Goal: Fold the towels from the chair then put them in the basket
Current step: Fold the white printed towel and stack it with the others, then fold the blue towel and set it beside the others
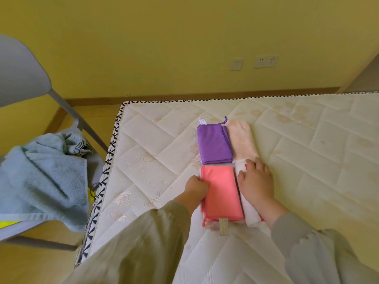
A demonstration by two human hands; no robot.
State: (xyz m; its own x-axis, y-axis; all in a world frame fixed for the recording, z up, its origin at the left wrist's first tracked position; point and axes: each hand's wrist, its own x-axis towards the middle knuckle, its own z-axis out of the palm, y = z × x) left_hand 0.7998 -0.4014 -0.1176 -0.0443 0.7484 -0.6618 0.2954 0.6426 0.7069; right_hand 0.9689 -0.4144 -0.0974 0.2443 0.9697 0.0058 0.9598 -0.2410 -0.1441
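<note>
**Where are the towels and the hands?**

Seen from above, four small folded towels sit in a block on a cream quilted mattress (307, 160). Take the coral-pink folded cloth towel (221, 193) as the marker. The left hand (195, 189) is at its left edge, with the fingers curled round that edge and gripping it. Touching its right side lies a white folded towel with a red edge (249, 214). The right hand (256, 181) lies flat on this one, fingers straight and spread, pressing down and grasping nothing.

Just beyond the marker is a purple folded cloth towel (213, 144), and beyond it to the right is a pale peach folded towel (242, 138). Well to the marker's left, off the mattress, a grey-blue terry towel (41, 177) lies crumpled on a grey plastic chair (20, 74). Something bright yellow (8, 224) shows under it. No basket is in view.

**What could go wrong from here?**

This is judgement, not something seen. The marker towel looks thin and layered, so lifting it by one edge could let the layers fan open and undo the fold. The four lie edge to edge, so dragging one may pull a neighbour askew. A beige label (224, 226) sticks out at the marker's near end and could snag. The grey-blue towel hangs over the seat edge and might slide to the floor when tugged.
</note>
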